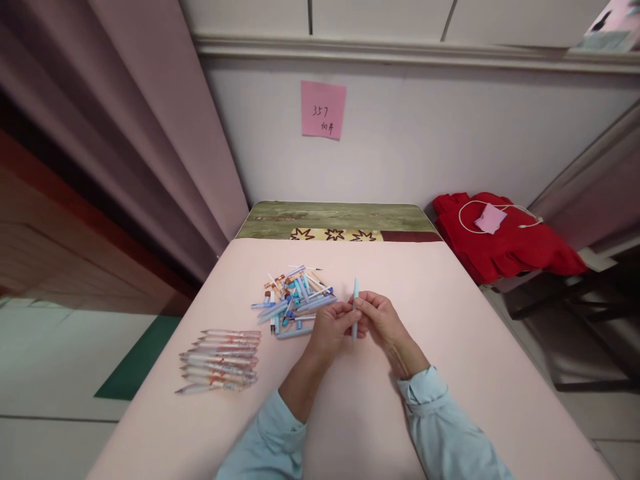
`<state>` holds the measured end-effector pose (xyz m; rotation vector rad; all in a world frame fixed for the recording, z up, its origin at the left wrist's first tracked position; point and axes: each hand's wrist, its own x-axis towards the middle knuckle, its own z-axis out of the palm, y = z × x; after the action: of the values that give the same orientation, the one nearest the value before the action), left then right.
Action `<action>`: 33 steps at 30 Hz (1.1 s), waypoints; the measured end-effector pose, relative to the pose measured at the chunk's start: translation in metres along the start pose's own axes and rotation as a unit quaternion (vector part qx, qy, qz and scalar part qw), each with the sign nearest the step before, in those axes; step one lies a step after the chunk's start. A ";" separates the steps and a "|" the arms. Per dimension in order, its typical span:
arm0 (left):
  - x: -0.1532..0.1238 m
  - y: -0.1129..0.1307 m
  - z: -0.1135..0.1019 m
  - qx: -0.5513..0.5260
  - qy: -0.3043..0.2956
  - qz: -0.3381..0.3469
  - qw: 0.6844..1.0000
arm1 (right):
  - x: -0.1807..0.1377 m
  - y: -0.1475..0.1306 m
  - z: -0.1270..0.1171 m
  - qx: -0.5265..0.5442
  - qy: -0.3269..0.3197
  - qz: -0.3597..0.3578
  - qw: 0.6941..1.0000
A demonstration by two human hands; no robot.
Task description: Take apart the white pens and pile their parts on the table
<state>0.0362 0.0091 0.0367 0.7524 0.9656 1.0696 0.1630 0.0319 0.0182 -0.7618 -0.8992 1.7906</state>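
A light blue pen (355, 290) stands nearly upright between my two hands, above the pale table. The fingertips of my left hand (331, 327) pinch it around its middle. From the other side, my right hand (381, 317) grips it with thumb and fingers just below its upper end. Beyond and left of my hands lies a loose heap of pen parts (295, 297): blue barrels, thin white refills with dark tips and small brown and blue pieces. Further left, several clear pens (220, 360) with reddish prints rest side by side in a row.
The table has a pale pink cover (370, 413), with a green patterned strip (330, 213) at its far end. A red cushion (515, 240) bearing a white cable sits off the right side. Purple curtain (130, 133) hangs left; a pink note (323, 110) is on the wall.
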 end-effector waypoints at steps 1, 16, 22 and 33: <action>-0.001 0.002 -0.001 -0.028 -0.033 -0.027 0.999 | -0.002 -0.002 0.000 0.015 -0.023 0.010 1.000; -0.003 0.002 0.002 -0.004 -0.041 0.000 0.999 | -0.003 -0.002 0.000 -0.019 -0.011 0.000 1.000; -0.017 0.021 -0.023 -0.058 0.055 0.067 0.995 | 0.001 -0.010 -0.007 -0.116 0.149 -0.070 0.980; -0.062 0.039 -0.071 -0.094 0.202 0.150 0.963 | 0.000 0.017 -0.007 -0.477 0.136 -0.144 0.856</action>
<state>-0.0537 -0.0338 0.0595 0.5422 1.0939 1.5997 0.1608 0.0295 0.0000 -1.3619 -1.6204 0.8563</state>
